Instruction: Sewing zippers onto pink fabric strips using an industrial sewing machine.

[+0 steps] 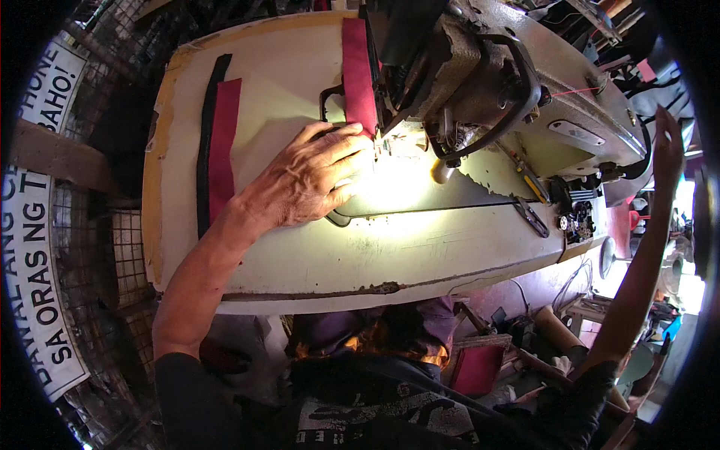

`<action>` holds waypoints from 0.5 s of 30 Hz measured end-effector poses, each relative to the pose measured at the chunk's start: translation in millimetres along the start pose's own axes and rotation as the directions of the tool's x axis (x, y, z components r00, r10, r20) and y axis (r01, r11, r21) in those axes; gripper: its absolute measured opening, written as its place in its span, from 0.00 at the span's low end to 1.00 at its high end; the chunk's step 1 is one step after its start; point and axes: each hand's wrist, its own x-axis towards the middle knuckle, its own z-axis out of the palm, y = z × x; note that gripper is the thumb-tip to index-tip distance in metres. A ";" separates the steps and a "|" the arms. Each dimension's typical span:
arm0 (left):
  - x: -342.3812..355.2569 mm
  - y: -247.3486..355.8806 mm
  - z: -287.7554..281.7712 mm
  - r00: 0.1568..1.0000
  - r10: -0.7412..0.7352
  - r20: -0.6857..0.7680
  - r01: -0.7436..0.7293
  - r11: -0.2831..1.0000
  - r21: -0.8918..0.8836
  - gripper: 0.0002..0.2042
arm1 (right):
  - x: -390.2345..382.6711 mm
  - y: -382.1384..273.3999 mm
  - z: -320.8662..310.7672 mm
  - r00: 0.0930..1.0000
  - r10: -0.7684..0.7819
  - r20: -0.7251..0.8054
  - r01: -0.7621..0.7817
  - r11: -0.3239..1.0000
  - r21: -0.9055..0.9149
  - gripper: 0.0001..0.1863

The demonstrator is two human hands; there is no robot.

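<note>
My left hand (319, 176) lies on the sewing machine's bed, its bent fingers pressing the near end of a dark red strip (358, 75) beside the needle area. That strip runs away from me along the left side of the sewing machine (480, 97). The lamp's bright glare hides detail around the needle. My right hand (666, 146) is raised at the far right, beyond the machine's end, with fingers stretched upward and nothing visible in them. Left of my left wrist, a second dark red strip (223, 142) lies next to a black strip (206, 150).
A yellow-and-black tool (531, 182) and dark metal snips (532, 217) lie at the table's right, near a black bobbin-winder-like mechanism (577, 210). The white tabletop (300, 262) has a worn front edge. Wire mesh (127, 251) and lettered signs stand at left.
</note>
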 end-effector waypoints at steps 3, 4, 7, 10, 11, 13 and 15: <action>-0.3 1.0 1.3 0.999 0.003 -0.032 -0.002 1.000 0.004 0.19 | 50.1 44.2 58.0 0.913 0.162 0.376 -0.172 0.985 -0.005 0.28; -0.5 1.6 1.4 1.000 0.004 -0.027 -0.003 1.000 0.020 0.19 | 52.8 56.0 70.0 0.845 0.175 0.504 -0.221 0.975 0.032 0.28; 0.4 2.8 2.9 1.000 0.012 -0.023 -0.011 0.999 0.053 0.19 | 49.9 81.7 94.6 0.855 0.126 0.502 -0.173 0.984 0.048 0.26; 1.7 3.3 2.9 1.000 -0.001 -0.027 0.002 0.998 0.058 0.19 | 44.4 95.2 99.2 0.905 -0.100 0.413 0.107 0.994 0.007 0.28; 2.1 3.3 2.6 0.999 -0.038 -0.014 0.038 0.999 0.038 0.18 | 43.3 97.4 99.8 0.894 -0.206 0.399 0.269 0.957 -0.107 0.29; 2.7 3.1 2.1 0.999 -0.031 -0.023 0.032 0.999 0.035 0.18 | 45.3 100.4 101.3 0.914 -0.080 0.397 0.096 0.995 -0.021 0.31; 3.0 2.6 1.6 0.999 -0.032 -0.023 0.033 0.999 0.031 0.19 | 47.3 104.0 104.3 0.900 0.080 0.429 -0.116 0.992 0.057 0.32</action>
